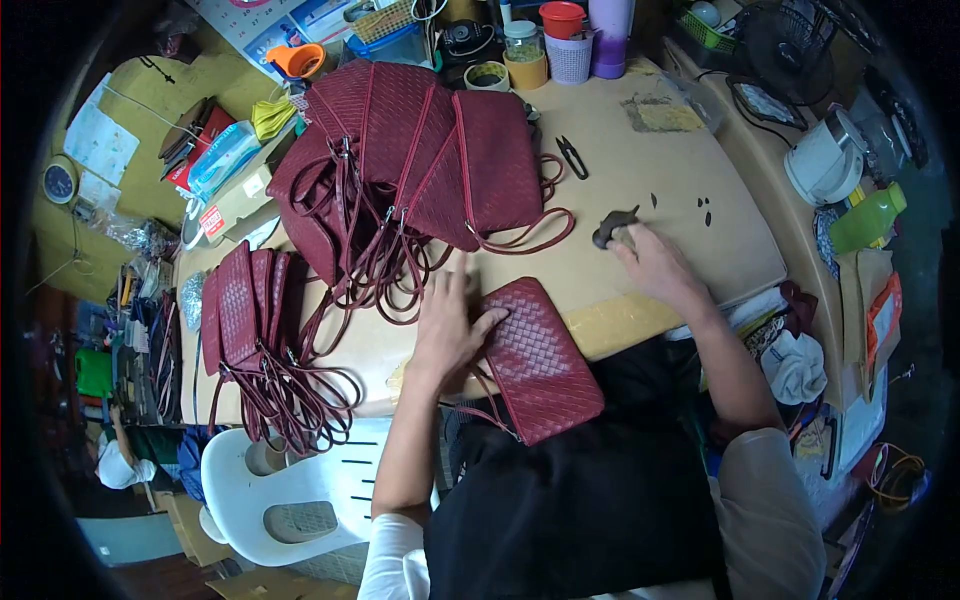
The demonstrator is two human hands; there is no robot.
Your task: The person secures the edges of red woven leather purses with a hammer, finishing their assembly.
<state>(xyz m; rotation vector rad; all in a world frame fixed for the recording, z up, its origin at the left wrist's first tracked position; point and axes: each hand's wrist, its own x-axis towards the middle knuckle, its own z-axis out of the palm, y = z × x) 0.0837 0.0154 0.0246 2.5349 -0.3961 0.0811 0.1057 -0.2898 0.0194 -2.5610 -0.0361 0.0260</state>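
Note:
A dark red woven wristlet pouch (540, 365) lies flat at the table's front edge, its strap trailing to the left. My left hand (450, 330) rests beside it with fingers apart and the thumb touching the pouch's upper left edge. Farther right, my right hand (655, 265) pinches a small dark, crumpled, rag-like thing (612, 228) against the tabletop; its exact kind is not clear. Beyond my left hand, several similar red pouches (400, 140) are piled with looped straps hanging forward. A second stack of smaller red pouches (245, 305) stands at the left edge.
Black thread snips (571, 158) lie on the tan tabletop (590, 120), near several small dark scraps (706, 212). Jars, a tape roll (487, 76) and a purple tumbler (608, 35) line the back. A white plastic chair (235, 480) stands left; a white kettle (825, 160) sits right.

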